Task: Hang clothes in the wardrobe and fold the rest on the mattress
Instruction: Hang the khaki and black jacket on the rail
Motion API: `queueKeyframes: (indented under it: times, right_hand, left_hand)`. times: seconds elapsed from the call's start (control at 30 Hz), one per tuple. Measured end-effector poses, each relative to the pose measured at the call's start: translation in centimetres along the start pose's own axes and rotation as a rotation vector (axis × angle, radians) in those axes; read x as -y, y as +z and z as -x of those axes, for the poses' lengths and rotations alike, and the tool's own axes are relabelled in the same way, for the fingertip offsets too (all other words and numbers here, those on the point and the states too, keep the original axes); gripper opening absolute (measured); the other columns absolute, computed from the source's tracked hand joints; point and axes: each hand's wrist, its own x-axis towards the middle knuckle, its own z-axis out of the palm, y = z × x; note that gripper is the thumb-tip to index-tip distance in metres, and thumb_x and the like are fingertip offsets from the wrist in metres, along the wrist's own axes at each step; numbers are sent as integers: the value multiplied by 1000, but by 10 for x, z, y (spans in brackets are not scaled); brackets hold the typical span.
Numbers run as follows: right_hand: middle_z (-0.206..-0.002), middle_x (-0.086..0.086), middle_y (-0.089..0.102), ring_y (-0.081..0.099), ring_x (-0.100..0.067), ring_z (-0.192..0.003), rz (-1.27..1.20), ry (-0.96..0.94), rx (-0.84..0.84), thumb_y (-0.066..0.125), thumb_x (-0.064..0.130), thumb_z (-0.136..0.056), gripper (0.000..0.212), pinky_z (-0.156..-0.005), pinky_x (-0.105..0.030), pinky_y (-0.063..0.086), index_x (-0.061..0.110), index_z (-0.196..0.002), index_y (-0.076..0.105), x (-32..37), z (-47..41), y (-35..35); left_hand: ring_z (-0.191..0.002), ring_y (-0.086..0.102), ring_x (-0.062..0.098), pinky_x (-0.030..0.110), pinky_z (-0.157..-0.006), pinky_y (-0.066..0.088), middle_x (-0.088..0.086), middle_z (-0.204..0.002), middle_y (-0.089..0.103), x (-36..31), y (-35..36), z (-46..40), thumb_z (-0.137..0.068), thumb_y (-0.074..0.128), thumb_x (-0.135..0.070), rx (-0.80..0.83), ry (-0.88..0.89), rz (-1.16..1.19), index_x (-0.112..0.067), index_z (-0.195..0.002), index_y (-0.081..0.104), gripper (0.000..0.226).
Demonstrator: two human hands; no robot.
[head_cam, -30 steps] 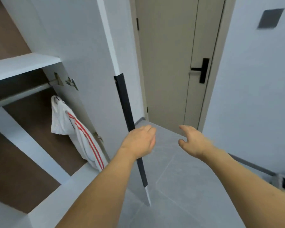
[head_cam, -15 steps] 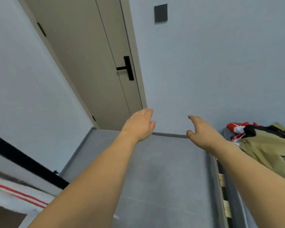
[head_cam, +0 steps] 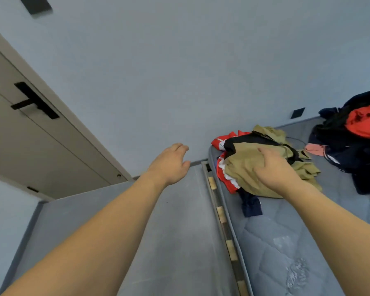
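Grey floor fills the middle, with a pale wall behind and a beige door at left. Right of the floor lies the quilted mattress, edged by slats. On its far part sit two heaps: a dark pile with red in it, and nearer, a khaki garment over red-and-black clothes. The right hand hovers before the khaki, fingers relaxed, contact unclear. The left hand hangs over the floor, fingers loose, holding nothing.

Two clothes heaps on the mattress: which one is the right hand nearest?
The near heap topped by the khaki garment, with red and black beneath. The right hand is over it; the dark heap with the red piece lies farther back.
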Motion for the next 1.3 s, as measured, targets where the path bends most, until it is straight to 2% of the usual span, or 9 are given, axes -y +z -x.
queueKeyframes:
  times: [0.2,0.33,0.53,0.63,0.7,0.83,1.0,1.13,1.3]
  right_hand:
    - [-155,-14,28,28,-33,-141,0,199,-65,60,22,-86,77,-114,-43,30,9,-153,22,-127,-107,28]
    - [-163,-14,4,8,-33,-149,-107,352,-94,63,31,-86,93,-120,-44,18,22,-157,4,-204,-171,75]
    - [-164,-9,4,12,-32,-149,-283,481,-109,67,34,-86,97,-120,-48,21,23,-157,2,-290,-237,114]
    - [-157,-8,28,33,-32,-140,-730,635,-229,70,42,-85,95,-113,-51,34,20,-155,12,-309,-261,120]
    - [-157,-7,30,37,-33,-138,-887,688,-255,71,50,-82,99,-111,-50,36,22,-156,10,-317,-276,119]
    - [-145,-5,48,55,-34,-122,-1159,809,-210,76,58,-72,106,-101,-54,46,24,-154,18,-323,-297,114]
    - [-113,-16,67,65,-33,-88,-1137,910,-107,68,18,-82,50,-68,-41,55,12,-130,53,-314,-290,133]
    - [-84,-11,63,58,-26,-63,-1169,849,-122,58,17,-76,40,-57,-32,51,10,-115,60,-288,-284,136]
    - [-69,-7,66,62,-25,-57,-1162,715,-221,61,23,-70,24,-53,-33,53,12,-92,63,-240,-277,111]
  left_hand:
    - [-145,32,21,28,-112,29,5,-162,24,-43,88,-150,-97,55,-28,75,-71,286,-18,-156,23,68]
    - [-100,55,5,4,-70,45,-4,-135,47,-69,178,-259,-87,70,-17,142,-172,652,-22,-155,14,88]
    - [-141,32,35,54,-111,37,4,-158,22,-91,293,-348,-71,84,-45,217,-435,746,-37,-155,-9,126]
    - [-119,53,30,40,-91,51,6,-134,50,-97,328,-356,-85,69,-31,103,-431,694,-24,-152,26,80]
    - [-81,58,20,27,-62,45,-2,-87,60,-102,330,-349,-88,56,-19,8,-344,823,-19,-102,62,16]
    - [-48,39,4,14,-44,31,-8,-52,37,-102,315,-293,-69,54,-16,519,-90,929,-25,-49,43,25]
    - [-91,57,16,32,-79,47,0,-93,61,-77,314,-279,-65,58,-19,843,-118,579,-24,-74,59,11]
    - [-79,70,13,34,-63,57,-9,-94,72,-62,316,-293,-68,73,-22,792,-403,1214,-43,-110,57,50]
    - [-86,67,22,31,-73,52,0,-86,74,-81,323,-277,-75,78,-24,780,-363,1168,-26,-106,57,38]
